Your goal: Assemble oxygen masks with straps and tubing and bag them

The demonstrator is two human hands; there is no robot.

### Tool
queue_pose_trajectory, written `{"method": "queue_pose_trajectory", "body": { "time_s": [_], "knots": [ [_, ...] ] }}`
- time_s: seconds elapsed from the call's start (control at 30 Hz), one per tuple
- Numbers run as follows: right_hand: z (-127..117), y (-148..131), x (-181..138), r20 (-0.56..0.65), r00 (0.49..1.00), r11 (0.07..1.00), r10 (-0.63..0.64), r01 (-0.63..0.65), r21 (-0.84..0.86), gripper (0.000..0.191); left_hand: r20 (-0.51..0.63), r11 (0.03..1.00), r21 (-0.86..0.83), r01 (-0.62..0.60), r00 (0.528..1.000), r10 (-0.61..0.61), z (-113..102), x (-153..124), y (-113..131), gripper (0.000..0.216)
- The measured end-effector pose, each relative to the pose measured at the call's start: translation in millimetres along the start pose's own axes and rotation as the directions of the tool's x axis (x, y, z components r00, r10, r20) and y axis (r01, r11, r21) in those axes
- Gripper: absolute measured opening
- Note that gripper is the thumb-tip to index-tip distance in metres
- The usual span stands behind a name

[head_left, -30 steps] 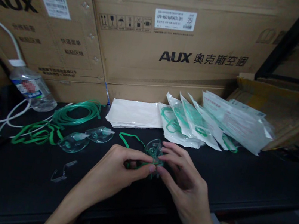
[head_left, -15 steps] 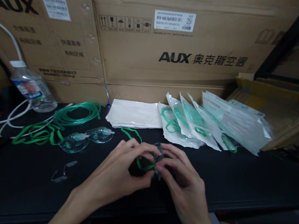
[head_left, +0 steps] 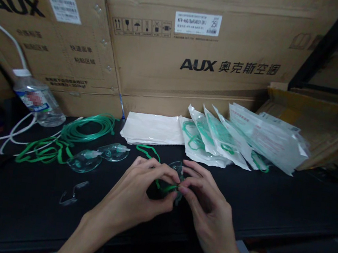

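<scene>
My left hand (head_left: 137, 192) and my right hand (head_left: 204, 200) meet over the black table (head_left: 272, 202), both pinching a clear oxygen mask (head_left: 178, 170) and its green elastic strap (head_left: 148, 152). The strap loops away from the mask toward the back left. Left-hand fingers close on the strap beside the mask; right-hand fingers press on the mask's edge. The mask is mostly hidden by my fingers.
Two more clear masks (head_left: 96, 158) lie at left with coiled green tubing (head_left: 87, 126) and green straps (head_left: 39, 151). A small clear clip (head_left: 71, 196), a water bottle (head_left: 37, 99), white empty pouches (head_left: 152, 129), sealed packages (head_left: 237, 139) and cardboard boxes (head_left: 200, 50) surround them.
My left hand has curled further over the strap and shifted slightly right and away; the mask has sunk deeper between my fingers. The strap loop has moved a little toward the back.
</scene>
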State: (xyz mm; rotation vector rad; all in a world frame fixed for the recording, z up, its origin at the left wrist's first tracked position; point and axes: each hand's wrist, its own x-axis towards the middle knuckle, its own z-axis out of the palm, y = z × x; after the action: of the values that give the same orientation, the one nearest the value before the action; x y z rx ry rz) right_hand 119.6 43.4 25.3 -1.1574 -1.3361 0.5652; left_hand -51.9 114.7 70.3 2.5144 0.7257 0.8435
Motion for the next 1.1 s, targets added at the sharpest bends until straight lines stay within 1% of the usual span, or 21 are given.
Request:
{"method": "queue_pose_trajectory", "body": {
  "time_s": [0.13,0.33,0.47,0.53,0.6,0.67,0.7,0.8,0.83,0.9,0.97,1.0,1.03,1.1],
  "knots": [
    [0,-1,1,-0.030,0.999,0.998,0.038,-0.037,0.054,0.011,-0.027,1.000,0.029,0.004,1.000,-0.003,-2,-1,-2,0.022],
    [-1,-1,3,-0.121,0.984,0.978,0.131,-0.108,0.179,0.013,-0.072,0.997,0.080,0.016,0.997,-0.010,-8,-1,-6,0.021],
    [-3,-1,5,-0.158,0.971,0.964,0.179,-0.141,0.225,0.015,-0.092,0.995,0.084,0.053,0.995,-0.045,-11,-2,-8,0.020],
    [-3,-1,5,-0.123,0.977,0.966,0.175,-0.146,0.214,0.015,-0.085,0.996,0.076,0.055,0.995,-0.049,-12,-3,-9,0.019],
    [-3,-2,5,-0.054,0.986,0.967,0.159,-0.144,0.208,0.015,-0.072,0.998,0.059,0.034,0.997,-0.030,-12,-3,-11,0.019],
    [-3,-2,6,0.008,0.987,0.956,0.159,-0.156,0.250,0.012,-0.065,0.999,0.031,0.013,0.998,-0.011,-11,-4,-14,0.021],
    [-3,-3,7,0.027,0.985,0.945,0.172,-0.173,0.278,0.014,-0.065,1.000,0.015,0.008,0.998,-0.007,-11,-4,-14,0.023],
    [-5,-4,11,0.082,0.965,0.911,0.248,-0.261,0.319,0.035,-0.080,0.999,-0.033,-0.007,0.997,0.004,-8,-4,-15,0.031],
    [-5,-4,12,0.120,0.957,0.903,0.265,-0.290,0.316,0.038,-0.083,0.999,-0.049,-0.018,0.996,0.014,-6,-4,-15,0.034],
    [-4,-4,14,0.211,0.942,0.897,0.261,-0.318,0.307,0.037,-0.067,0.997,-0.076,-0.034,0.997,0.029,-6,-4,-13,0.036],
    [-4,-5,14,0.272,0.933,0.902,0.237,-0.315,0.294,0.031,-0.035,0.996,-0.093,-0.006,0.999,0.003,-10,-5,-13,0.038],
    [-3,-5,14,0.279,0.932,0.907,0.231,-0.310,0.286,0.030,-0.028,0.995,-0.094,0.029,0.999,-0.032,-14,-6,-15,0.038],
    [-3,-5,14,0.275,0.933,0.910,0.233,-0.309,0.277,0.029,-0.039,0.993,-0.089,0.073,0.996,-0.076,-20,-8,-16,0.034],
    [-3,-5,14,0.261,0.935,0.917,0.239,-0.306,0.254,0.030,-0.123,0.987,-0.055,0.153,0.980,-0.159,-36,-11,-22,0.021]
  ]
}}
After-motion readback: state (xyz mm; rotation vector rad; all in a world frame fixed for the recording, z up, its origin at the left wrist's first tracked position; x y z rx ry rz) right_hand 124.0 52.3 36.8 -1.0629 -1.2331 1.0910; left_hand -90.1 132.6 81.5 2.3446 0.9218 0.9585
